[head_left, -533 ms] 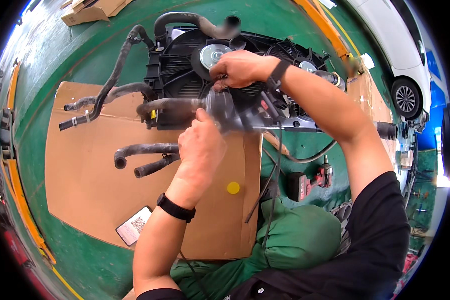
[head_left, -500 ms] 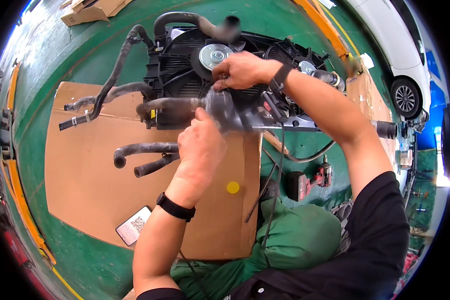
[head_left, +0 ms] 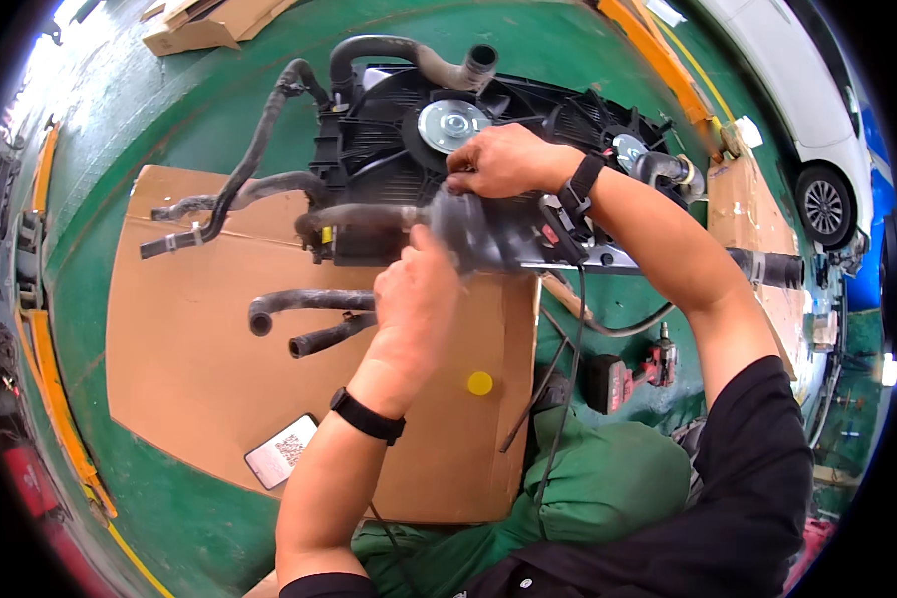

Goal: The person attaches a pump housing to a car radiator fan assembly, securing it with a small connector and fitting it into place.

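A radiator and fan assembly lies in front of me, with black shrouds and two round silver fan hubs. Across its near left side runs a grey rubber hose. At the hose's right end is a dark, glossy piece, too smeared by motion to name. My right hand is closed, its fingertips pinching that piece's upper edge beside the left hub. Below the hose end, my left hand has curled fingers, the topmost digit touching near the joint; whatever lies inside its grip is hidden.
Loose hose ends stick out over a cardboard sheet, where a phone lies. A red and black cordless power tool rests on the green floor, right of a dark cable. Another cardboard piece is at the right.
The whole scene has shifted slightly right and down in the view. Both hands keep their places at the hose end, and the dark piece stays blurred.
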{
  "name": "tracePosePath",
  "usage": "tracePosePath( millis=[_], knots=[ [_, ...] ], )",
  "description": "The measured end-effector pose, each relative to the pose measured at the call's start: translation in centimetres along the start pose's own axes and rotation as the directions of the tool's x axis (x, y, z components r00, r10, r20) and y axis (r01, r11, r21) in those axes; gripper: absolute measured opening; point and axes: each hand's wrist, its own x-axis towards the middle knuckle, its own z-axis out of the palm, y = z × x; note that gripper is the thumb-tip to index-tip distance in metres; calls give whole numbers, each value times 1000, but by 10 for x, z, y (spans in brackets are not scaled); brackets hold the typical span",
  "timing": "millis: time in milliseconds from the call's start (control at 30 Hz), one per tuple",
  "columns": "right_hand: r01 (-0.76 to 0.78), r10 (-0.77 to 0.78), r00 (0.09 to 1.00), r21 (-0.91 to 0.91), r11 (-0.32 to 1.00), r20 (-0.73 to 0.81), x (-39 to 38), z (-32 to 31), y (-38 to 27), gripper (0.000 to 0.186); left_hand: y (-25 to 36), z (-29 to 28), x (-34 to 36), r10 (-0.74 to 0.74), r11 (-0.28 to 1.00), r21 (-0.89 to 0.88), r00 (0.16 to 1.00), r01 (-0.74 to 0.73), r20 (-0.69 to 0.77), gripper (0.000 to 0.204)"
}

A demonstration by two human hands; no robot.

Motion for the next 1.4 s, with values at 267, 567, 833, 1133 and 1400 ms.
tracePosePath(
  millis=[267, 567, 833, 1133, 1400],
  knots=[
    [-47, 40, 997, 108, 993, 69, -7, 9, 2, 44, 1, 3, -1, 63, 998, -5, 995, -63, -71, 17],
    [-119, 120, 993, 56, 991, -13, -14, 1, -11, 39, -2, 4, -2, 62, 995, -71, 996, -66, -57, 18],
    [342, -319, 939, -235, 910, 133, 25, -15, 2, 20, 2, -2, -2, 60, 995, -80, 997, -63, -40, 20],
    [550, -515, 835, -338, 764, 196, 34, -17, -13, 18, -3, -2, -4, 66, 993, -94, 998, -68, -25, 25],
    [571, -588, 807, -326, 753, 56, 33, -16, 6, 21, 5, -3, -1, 40, 996, -83, 999, -41, -14, 24]
  ],
)
